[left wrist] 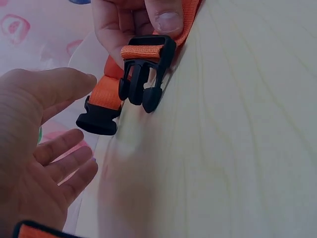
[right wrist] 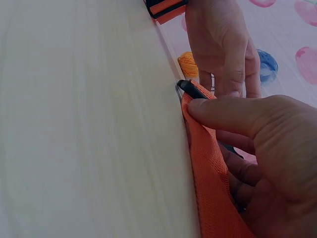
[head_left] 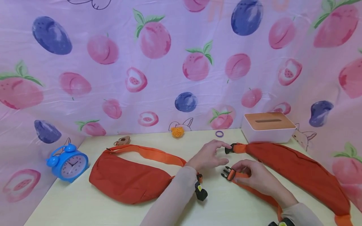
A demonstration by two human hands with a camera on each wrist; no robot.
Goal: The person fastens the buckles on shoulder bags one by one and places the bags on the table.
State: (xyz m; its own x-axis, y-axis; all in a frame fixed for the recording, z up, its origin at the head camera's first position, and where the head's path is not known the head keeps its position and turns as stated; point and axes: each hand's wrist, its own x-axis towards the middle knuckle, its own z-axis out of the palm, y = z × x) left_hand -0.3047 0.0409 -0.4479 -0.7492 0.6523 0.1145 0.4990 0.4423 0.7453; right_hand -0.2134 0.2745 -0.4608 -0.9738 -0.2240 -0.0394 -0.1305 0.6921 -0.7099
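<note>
My right hand (head_left: 258, 176) pinches the orange strap of a red waist bag (head_left: 299, 171), just behind its black pronged buckle half (head_left: 227, 173). In the right wrist view, the thumb lies flat along the strap (right wrist: 208, 168). My left hand (head_left: 208, 156) reaches toward the black socket half of the buckle (head_left: 230, 148), its fingertips right at it in the head view. The left wrist view has the thumb and spread fingers to one side of that socket half (left wrist: 98, 121), with a gap showing. The two buckle halves are apart, prongs facing left.
A second red waist bag (head_left: 130, 177) lies at left, its strap partly behind my left forearm. Behind stand a white tissue box with wooden lid (head_left: 268, 128), a purple ring (head_left: 219, 134), an orange yarn-like ball (head_left: 177, 132) and a small brown item (head_left: 123, 140). A blue alarm clock (head_left: 69, 163) stands far left.
</note>
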